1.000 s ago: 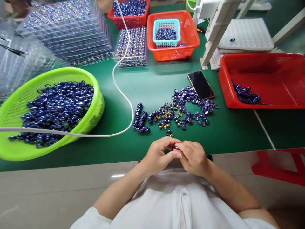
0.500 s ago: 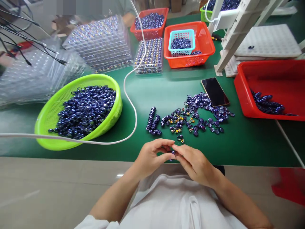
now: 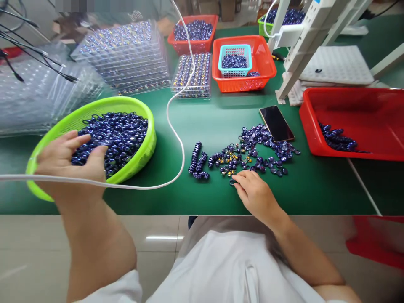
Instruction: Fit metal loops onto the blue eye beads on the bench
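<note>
Left hand [image 3: 71, 165]: open, thumb apart from the fingers, over the round lime-green plastic basket [image 3: 152, 132] of glossy dark-blue rings [image 3: 121, 132]; contact with the pieces cannot be told. Right hand [image 3: 255, 194]: thumb and fingers drawn together, tips at a small, dark, shiny ring [image 3: 232, 182] on the green tabletop [image 3: 179, 202]; touching, but whether gripped cannot be told. The ring shows leftward of the fingertips; too small to read its facing. To its left, a dark-blue column of stacked rings [image 3: 195, 158]: long axis runs away from the person, far end slightly right.
</note>
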Motion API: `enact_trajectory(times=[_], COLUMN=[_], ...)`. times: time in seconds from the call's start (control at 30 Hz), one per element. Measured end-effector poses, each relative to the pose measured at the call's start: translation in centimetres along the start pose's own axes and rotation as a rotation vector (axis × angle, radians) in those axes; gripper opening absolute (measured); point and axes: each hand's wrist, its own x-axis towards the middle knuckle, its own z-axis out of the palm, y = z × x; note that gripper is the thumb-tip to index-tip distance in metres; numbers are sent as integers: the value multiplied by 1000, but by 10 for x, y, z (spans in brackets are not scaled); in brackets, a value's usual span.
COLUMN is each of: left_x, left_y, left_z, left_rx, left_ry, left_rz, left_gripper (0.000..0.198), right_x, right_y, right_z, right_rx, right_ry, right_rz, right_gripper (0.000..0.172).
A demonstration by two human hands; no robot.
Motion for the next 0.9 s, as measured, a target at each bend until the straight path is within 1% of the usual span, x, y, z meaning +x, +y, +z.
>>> enact_trajectory(times=[0.07, 0.13, 0.23, 0.27, 0.3, 0.33, 0.4, 0.47, 0.53, 0.6, 0.7, 0.8, 0.9], left_x=[-11, -27, -54, -63, -72, -80, -95, -109, -121, -129, -134, -134, -130], left_y=[5, 7, 4, 3, 2, 3, 6, 11, 18, 25, 33, 40, 43], left_z=[17, 36, 65, 74, 84, 94, 113, 129, 142, 152, 159, 161, 159], left_rx=[18, 31, 35, 18, -30, -110, -275, -435, -601, -764, -937, -1008, -1023], left_ry=[0, 3, 28, 8, -62, -168, -350, -518, -638, -679, -651, -633, -646], left_rz=[42, 97, 219, 252, 251, 214, 78, -119, -317, -463, -607, -683, -704], left_gripper=[23, 22, 19, 19, 18, 19, 21, 26, 32, 31, 25, 23, 23], right_x=[3, 4, 3, 3, 2, 1, -2, -6, -11, -16, -22, -26, -30], right_y=[-5, -7, -5, -4, -3, -2, -2, -4, -8, -12, -15, -17, -16], right_z=[4, 7, 10, 10, 10, 9, 6, 2, -2, -3, -2, -2, -3], right_rx=[-53, -96, -99, -77, -38, 23, 196, 409, 604, 736, 813, 832, 825], right_ry=[-51, -82, -87, -76, -59, -38, 15, 74, 142, 207, 277, 314, 323], right_rz=[8, 30, 51, 57, 67, 81, 125, 208, 313, 393, 416, 416, 418], right_gripper=[21, 19, 12, 10, 10, 10, 11, 9, 6, 5, 5, 6, 6])
